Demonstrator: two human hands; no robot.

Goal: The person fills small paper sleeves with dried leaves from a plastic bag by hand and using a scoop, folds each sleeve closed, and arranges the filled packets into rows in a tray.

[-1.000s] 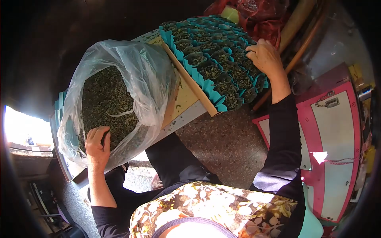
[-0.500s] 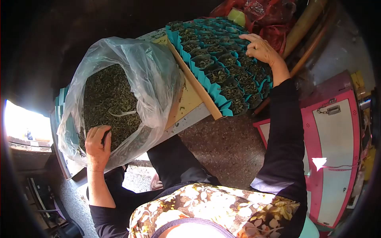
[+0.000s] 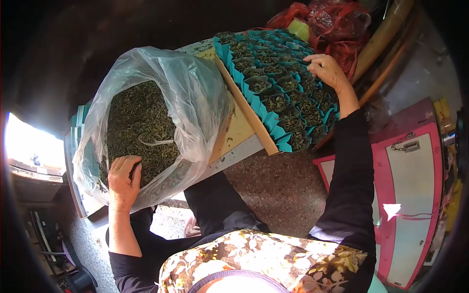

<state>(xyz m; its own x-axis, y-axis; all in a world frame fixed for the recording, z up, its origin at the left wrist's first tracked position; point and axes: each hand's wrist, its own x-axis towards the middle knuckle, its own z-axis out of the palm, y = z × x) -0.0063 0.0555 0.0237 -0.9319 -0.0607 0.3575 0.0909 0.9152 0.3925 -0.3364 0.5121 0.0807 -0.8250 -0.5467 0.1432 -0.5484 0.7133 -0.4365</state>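
My left hand (image 3: 125, 181) lies over the near left edge of a clear plastic bag (image 3: 193, 93), its fingers curled toward the thumb on the dried leaves (image 3: 141, 112) inside. A dark patch shows between thumb and fingers; I cannot tell what it is. A white plastic spoon (image 3: 155, 142) lies on the leaves, ahead of this hand. My right hand (image 3: 326, 70) hovers at the far right of a cardboard tray (image 3: 246, 105), fingers bent close to the thumb. Rows of small leaf-filled pouches (image 3: 288, 84) with turquoise dividers (image 3: 266, 117) fill this tray. The right hand's fingertips are partly hidden.
Red plastic bags (image 3: 339, 27) lie behind the tray, beside thick wooden poles (image 3: 383, 39). A pink and white cabinet (image 3: 415, 171) stands at the right. Under the bag and tray is a table (image 3: 234, 154) with scattered leaf bits. More turquoise dividers (image 3: 78, 122) show left of the bag.
My right hand's fingers have bent more and drawn in slightly toward the tray's right side. The left hand keeps its place at the bag. The whole view has shifted a little.
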